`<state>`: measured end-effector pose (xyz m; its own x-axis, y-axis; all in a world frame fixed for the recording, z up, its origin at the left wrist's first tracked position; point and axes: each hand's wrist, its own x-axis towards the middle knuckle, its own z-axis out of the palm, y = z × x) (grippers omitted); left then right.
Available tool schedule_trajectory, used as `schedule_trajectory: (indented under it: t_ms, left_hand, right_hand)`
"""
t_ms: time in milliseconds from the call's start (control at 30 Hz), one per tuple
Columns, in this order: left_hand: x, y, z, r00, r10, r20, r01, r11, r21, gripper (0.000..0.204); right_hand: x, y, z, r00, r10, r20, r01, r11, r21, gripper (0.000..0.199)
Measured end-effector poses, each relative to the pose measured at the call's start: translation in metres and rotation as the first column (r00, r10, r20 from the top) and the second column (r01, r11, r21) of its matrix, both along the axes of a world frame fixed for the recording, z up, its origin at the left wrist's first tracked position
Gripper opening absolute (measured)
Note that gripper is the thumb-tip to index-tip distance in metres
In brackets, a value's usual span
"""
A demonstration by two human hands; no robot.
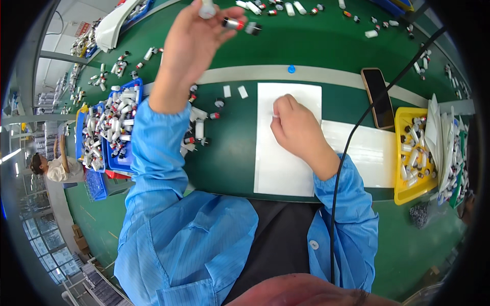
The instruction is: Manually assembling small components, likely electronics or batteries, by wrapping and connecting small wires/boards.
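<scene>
My left hand (196, 35) is stretched far out over the green belt and grips small cylindrical parts: a white one at the top and a silver part with a red band (234, 23) between the fingertips, with a dark piece just beyond it. My right hand (295, 126) rests with curled fingers on a white sheet (286, 168) in front of me, and seems to pinch something tiny and white; I cannot make out what it is. Both arms wear blue sleeves.
A blue bin (118, 160) full of white and red parts stands at the left, a yellow bin (403, 188) at the right. A dark phone (378, 97) lies beside it. Loose parts are scattered over the belt (326, 46). A black cable (352, 137) crosses my right arm. A person sits at far left.
</scene>
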<state>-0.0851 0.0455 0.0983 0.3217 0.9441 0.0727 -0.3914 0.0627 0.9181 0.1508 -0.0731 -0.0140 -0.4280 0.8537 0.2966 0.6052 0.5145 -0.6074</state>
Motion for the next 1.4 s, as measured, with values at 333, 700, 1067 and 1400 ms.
schedule_trajectory:
  t_ms: [333,700,1067,1400]
  left_hand:
    - [0.102,-0.062,-0.052,0.923,-0.068,0.380,0.211,0.914,-0.347,0.048]
    - [0.097,-0.053,-0.068,0.961,-0.261,-0.089,0.261,0.965,-0.014,0.043]
    - [0.096,-0.045,-0.078,0.972,-0.109,-0.207,0.135,0.984,0.113,0.039]
    - [0.096,-0.046,-0.082,0.990,-0.106,-0.096,0.109,0.994,0.020,0.039]
  right_hand:
    - [0.007,0.015,0.003,0.752,-0.066,-0.656,0.312,0.912,0.266,0.056]
    - [0.021,0.022,0.007,0.313,-0.243,-0.918,-0.005,0.966,-0.257,0.055]
    - [0.016,0.019,0.010,0.324,-0.232,-0.917,-0.040,0.965,-0.258,0.056]
    - [0.022,0.026,0.002,0.288,-0.241,-0.927,-0.108,0.954,-0.281,0.050]
